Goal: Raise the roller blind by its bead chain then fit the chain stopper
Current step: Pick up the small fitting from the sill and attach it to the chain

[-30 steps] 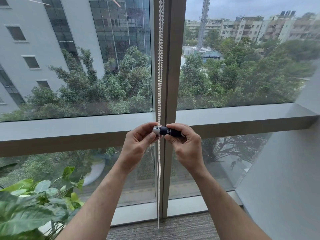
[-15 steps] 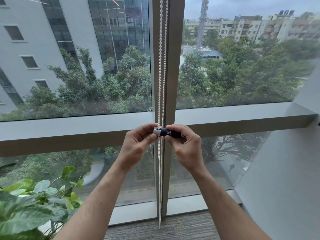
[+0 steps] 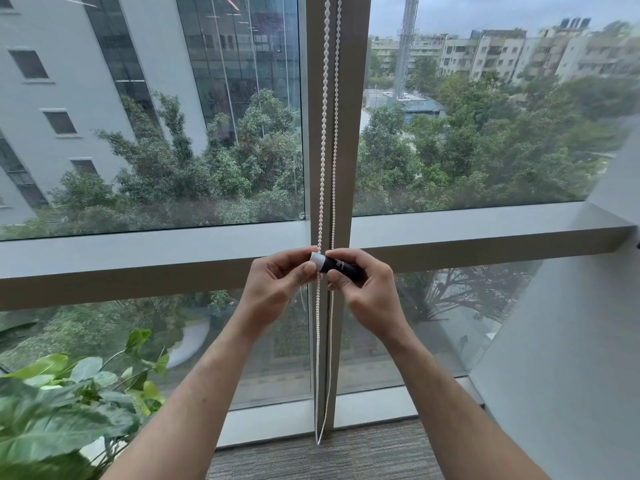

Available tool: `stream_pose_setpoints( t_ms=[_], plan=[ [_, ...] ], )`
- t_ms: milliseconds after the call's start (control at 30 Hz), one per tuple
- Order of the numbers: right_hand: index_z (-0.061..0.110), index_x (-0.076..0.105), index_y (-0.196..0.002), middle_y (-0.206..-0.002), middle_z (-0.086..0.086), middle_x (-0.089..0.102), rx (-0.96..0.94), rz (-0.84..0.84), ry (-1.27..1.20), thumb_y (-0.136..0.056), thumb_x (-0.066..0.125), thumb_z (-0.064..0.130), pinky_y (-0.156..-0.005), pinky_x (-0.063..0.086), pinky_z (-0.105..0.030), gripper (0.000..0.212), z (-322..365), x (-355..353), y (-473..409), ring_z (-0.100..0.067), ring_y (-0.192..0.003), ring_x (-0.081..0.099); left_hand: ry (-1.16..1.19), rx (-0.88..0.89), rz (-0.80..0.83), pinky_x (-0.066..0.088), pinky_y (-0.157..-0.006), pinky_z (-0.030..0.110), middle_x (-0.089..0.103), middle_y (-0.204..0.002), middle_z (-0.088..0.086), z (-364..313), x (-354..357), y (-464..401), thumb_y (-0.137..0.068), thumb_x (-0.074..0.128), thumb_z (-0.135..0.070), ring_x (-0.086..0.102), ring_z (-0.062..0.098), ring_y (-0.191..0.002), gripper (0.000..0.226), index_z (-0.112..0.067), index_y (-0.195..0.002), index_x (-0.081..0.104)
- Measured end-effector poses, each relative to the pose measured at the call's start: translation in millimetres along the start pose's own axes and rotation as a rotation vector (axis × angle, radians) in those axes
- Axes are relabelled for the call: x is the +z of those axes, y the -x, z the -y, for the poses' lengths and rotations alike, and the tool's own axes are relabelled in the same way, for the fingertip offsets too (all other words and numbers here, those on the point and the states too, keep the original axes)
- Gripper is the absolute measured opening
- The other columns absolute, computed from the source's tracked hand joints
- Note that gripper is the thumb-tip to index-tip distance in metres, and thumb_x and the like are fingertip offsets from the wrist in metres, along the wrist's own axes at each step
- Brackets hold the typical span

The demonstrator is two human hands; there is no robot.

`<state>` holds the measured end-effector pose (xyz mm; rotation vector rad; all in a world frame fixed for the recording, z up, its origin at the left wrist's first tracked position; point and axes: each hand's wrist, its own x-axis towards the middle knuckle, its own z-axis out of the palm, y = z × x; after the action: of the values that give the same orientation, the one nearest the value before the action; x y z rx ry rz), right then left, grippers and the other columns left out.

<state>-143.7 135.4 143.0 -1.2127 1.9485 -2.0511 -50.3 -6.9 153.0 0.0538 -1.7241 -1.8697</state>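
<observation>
So the blind itself wasn't in the shot at all, window glass was fully clear, which makes me think the raising part was already done and this was the stopper step. Both hands were up at the mullion [image 3: 341,168], right about level with the horizontal frame bar [image 3: 138,258]. The chain stopper [image 3: 337,266], a small black cylinder with a white cap on its left end, was lying sideways across the bead chain [image 3: 323,133]. Left hand [image 3: 277,289] had thumb and fingertips closed on the white end, right hand [image 3: 367,289] was curled round the black body, so both were closed on it. The chain's two strands hung straight down in front of the mullion, passed behind the hands and looped just above the carpet [image 3: 329,455]. Couldn't tell if a strand was actually seated in the stopper yet, fingers covered that bit. Next move, I'd guess, needed the strand pressed in and the halves squeezed or twisted shut while keeping the chain from slipping
</observation>
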Motion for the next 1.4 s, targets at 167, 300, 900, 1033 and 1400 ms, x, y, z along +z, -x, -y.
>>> stream_pose_setpoints(
  t_ms=[167, 300, 900, 1033, 1400],
  plan=[
    [0.021, 0.070, -0.111, -0.098, 0.004, 0.074, 0.098, 0.080, -0.031, -0.089, 0.065, 0.012, -0.084, 0.056, -0.033, 0.024, -4, 1, 2, -0.009, -0.090, 0.068, -0.047, -0.004, 0.010, 0.059, -0.078, 0.030, 0.078, -0.092, 0.005, 7, -3, 3, -0.078, 0.069, -0.009, 0.070, 0.017, -0.081, 0.033, -0.001, -0.110, 0.069],
    [0.018, 0.069, -0.113, -0.076, 0.013, 0.065, 0.251, 0.143, -0.040, -0.094, 0.063, 0.035, -0.063, 0.041, -0.014, 0.025, -2, 3, 8, 0.004, -0.064, 0.054, -0.090, -0.011, 0.063, 0.055, -0.068, 0.020, 0.077, -0.086, 0.002, 14, 0, 8, -0.075, 0.073, -0.009, 0.067, 0.008, -0.074, 0.030, -0.004, -0.105, 0.072],
    [0.013, 0.068, -0.083, -0.067, 0.013, 0.064, 0.515, 0.216, -0.127, -0.089, 0.066, 0.029, -0.059, 0.037, -0.018, 0.017, -48, 7, 47, 0.005, -0.056, 0.052, -0.327, -0.220, 0.167, 0.055, -0.078, 0.029, 0.076, -0.091, 0.002, 38, 1, 24, -0.082, 0.074, -0.018, 0.069, 0.012, -0.084, 0.015, -0.010, -0.095, 0.074],
    [0.007, 0.068, -0.087, -0.070, 0.012, 0.063, 0.543, 0.196, -0.059, -0.095, 0.064, 0.030, -0.059, 0.038, -0.012, 0.025, -65, 8, 63, 0.006, -0.058, 0.052, -0.443, -0.216, 0.200, 0.057, -0.073, 0.038, 0.072, -0.078, 0.002, 53, 5, 29, -0.085, 0.072, -0.011, 0.067, 0.015, -0.071, 0.002, -0.010, -0.086, 0.071],
    [0.014, 0.065, -0.087, -0.070, 0.008, 0.054, 0.691, 0.152, -0.077, -0.091, 0.071, 0.027, -0.056, 0.038, -0.010, 0.014, -112, 2, 108, 0.005, -0.056, 0.046, -0.478, -0.244, 0.027, 0.057, -0.076, 0.052, 0.073, -0.075, 0.012, 99, 7, 55, -0.083, 0.073, -0.013, 0.069, 0.038, -0.074, 0.006, -0.018, -0.083, 0.069]
  ],
)
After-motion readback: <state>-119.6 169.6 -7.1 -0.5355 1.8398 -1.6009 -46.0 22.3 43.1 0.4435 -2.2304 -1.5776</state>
